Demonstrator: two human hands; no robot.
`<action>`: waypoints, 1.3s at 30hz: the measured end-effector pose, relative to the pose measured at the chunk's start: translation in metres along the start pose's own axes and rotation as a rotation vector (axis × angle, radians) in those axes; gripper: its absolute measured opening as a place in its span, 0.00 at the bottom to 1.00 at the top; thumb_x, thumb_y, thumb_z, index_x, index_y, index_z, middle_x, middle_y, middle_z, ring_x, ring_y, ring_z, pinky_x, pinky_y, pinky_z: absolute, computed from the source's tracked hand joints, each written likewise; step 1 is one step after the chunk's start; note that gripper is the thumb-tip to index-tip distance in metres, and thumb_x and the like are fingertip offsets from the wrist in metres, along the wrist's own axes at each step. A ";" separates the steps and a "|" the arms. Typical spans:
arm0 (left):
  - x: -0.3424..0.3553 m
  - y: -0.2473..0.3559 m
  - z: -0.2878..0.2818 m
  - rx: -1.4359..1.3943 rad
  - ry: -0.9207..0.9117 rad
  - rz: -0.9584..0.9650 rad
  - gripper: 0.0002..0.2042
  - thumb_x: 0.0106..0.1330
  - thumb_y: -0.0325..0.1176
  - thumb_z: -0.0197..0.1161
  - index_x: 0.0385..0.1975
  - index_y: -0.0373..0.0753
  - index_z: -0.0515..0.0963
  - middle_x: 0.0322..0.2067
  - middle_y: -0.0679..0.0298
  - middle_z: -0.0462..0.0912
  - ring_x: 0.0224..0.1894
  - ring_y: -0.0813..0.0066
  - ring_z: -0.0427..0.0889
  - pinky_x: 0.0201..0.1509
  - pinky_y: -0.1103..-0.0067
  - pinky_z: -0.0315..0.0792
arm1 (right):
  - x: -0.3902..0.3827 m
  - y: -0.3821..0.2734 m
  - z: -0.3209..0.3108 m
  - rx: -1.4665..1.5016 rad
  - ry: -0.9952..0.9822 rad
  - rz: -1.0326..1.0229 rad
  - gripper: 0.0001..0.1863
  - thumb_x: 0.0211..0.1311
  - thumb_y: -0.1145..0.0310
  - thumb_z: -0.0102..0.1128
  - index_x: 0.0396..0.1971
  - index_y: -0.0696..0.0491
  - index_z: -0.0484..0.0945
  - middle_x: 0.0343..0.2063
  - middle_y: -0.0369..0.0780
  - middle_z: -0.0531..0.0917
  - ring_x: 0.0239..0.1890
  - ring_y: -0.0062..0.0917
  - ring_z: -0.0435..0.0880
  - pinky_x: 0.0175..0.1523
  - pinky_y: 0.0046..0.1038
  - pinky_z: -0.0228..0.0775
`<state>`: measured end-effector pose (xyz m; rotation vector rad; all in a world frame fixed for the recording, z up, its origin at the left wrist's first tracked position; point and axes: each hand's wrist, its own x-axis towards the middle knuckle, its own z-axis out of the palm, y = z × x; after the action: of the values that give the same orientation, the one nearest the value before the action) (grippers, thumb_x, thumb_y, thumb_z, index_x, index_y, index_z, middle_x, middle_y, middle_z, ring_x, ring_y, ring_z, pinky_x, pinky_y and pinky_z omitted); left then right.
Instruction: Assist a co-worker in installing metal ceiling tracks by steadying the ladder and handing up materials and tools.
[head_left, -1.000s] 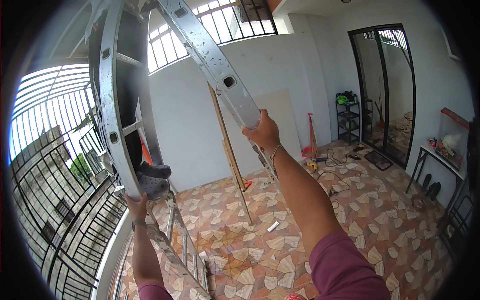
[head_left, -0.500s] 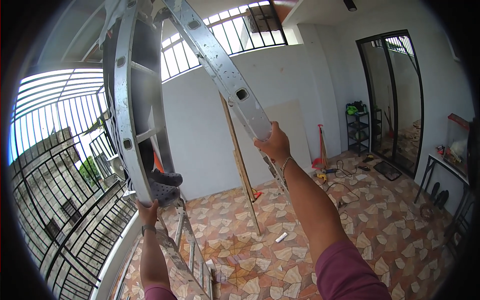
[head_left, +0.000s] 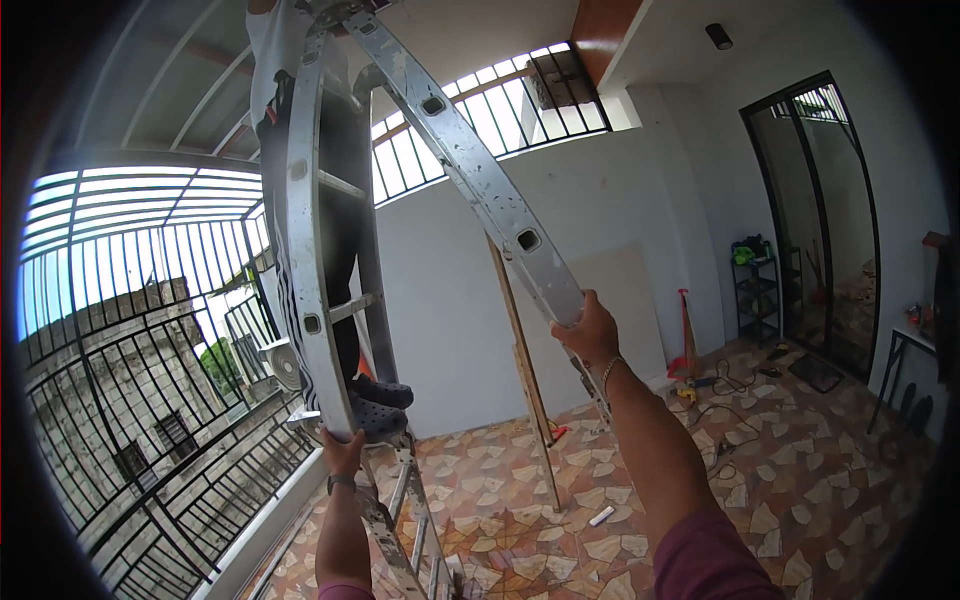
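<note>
A paint-spotted aluminium stepladder (head_left: 490,190) stands spread in front of me. My left hand (head_left: 343,458) is closed around the lower part of its left rail, just below the foot of a person on the rungs. Higher and to the right, my right hand (head_left: 591,335) grips the edge of the other sloping rail, thumb on the near side. The person (head_left: 345,200) on the ladder wears dark trousers with striped sides and a light top; the head is out of view. Their grey clogs (head_left: 380,410) rest on a rung close to my left hand.
Wooden strips (head_left: 525,375) lean upright behind the ladder. A red dustpan (head_left: 683,360), a yellow power tool (head_left: 686,394) and cords lie by the far wall. Black window bars (head_left: 150,420) line the left side. A shelf rack (head_left: 757,295) stands beside the sliding door (head_left: 825,220).
My view has tilted up and turned left, so the ladder and room sit further right and more of the person's upper body shows. Both hands keep their hold on the rails.
</note>
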<state>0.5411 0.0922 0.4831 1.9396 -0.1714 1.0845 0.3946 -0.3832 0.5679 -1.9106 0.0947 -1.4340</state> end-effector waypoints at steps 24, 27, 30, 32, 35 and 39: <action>-0.002 0.007 0.004 -0.061 0.015 0.048 0.34 0.40 0.39 0.70 0.46 0.32 0.61 0.37 0.51 0.75 0.38 0.61 0.76 0.43 0.71 0.70 | 0.001 0.003 0.001 0.009 -0.002 -0.017 0.33 0.34 0.58 0.66 0.41 0.58 0.65 0.34 0.49 0.77 0.37 0.40 0.78 0.42 0.35 0.71; -0.004 0.011 0.002 -0.066 0.009 0.046 0.34 0.40 0.39 0.70 0.46 0.33 0.61 0.36 0.51 0.75 0.38 0.61 0.76 0.42 0.71 0.70 | 0.001 0.003 0.002 0.016 -0.017 0.001 0.33 0.33 0.58 0.66 0.41 0.58 0.65 0.34 0.49 0.77 0.37 0.41 0.78 0.42 0.36 0.70; -0.004 0.011 0.000 -0.061 0.024 0.080 0.33 0.40 0.39 0.70 0.46 0.33 0.61 0.36 0.51 0.75 0.38 0.61 0.76 0.42 0.71 0.70 | 0.002 0.005 0.004 -0.028 -0.002 -0.008 0.33 0.33 0.58 0.66 0.41 0.58 0.65 0.35 0.49 0.77 0.38 0.42 0.78 0.43 0.36 0.70; -0.003 0.008 0.001 -0.034 0.022 0.055 0.33 0.40 0.39 0.70 0.45 0.34 0.61 0.36 0.51 0.75 0.38 0.61 0.76 0.42 0.71 0.70 | 0.002 0.004 0.005 -0.003 0.005 -0.017 0.33 0.33 0.59 0.66 0.41 0.57 0.65 0.35 0.50 0.77 0.38 0.42 0.77 0.43 0.37 0.70; -0.001 0.004 0.001 -0.024 0.021 0.059 0.32 0.40 0.39 0.70 0.45 0.34 0.61 0.36 0.51 0.75 0.37 0.62 0.76 0.42 0.71 0.70 | 0.002 0.006 0.006 -0.039 0.030 -0.054 0.34 0.34 0.59 0.66 0.43 0.58 0.63 0.34 0.49 0.78 0.36 0.39 0.79 0.42 0.33 0.71; -0.002 0.005 0.001 -0.067 -0.009 0.036 0.32 0.40 0.38 0.70 0.45 0.34 0.61 0.36 0.52 0.75 0.37 0.62 0.76 0.42 0.71 0.70 | 0.002 0.007 0.007 -0.005 0.003 -0.029 0.34 0.34 0.59 0.66 0.43 0.58 0.63 0.34 0.49 0.78 0.36 0.39 0.79 0.43 0.33 0.71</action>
<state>0.5387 0.0881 0.4845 1.8882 -0.2456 1.0801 0.4038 -0.3858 0.5645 -1.9216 0.0720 -1.4568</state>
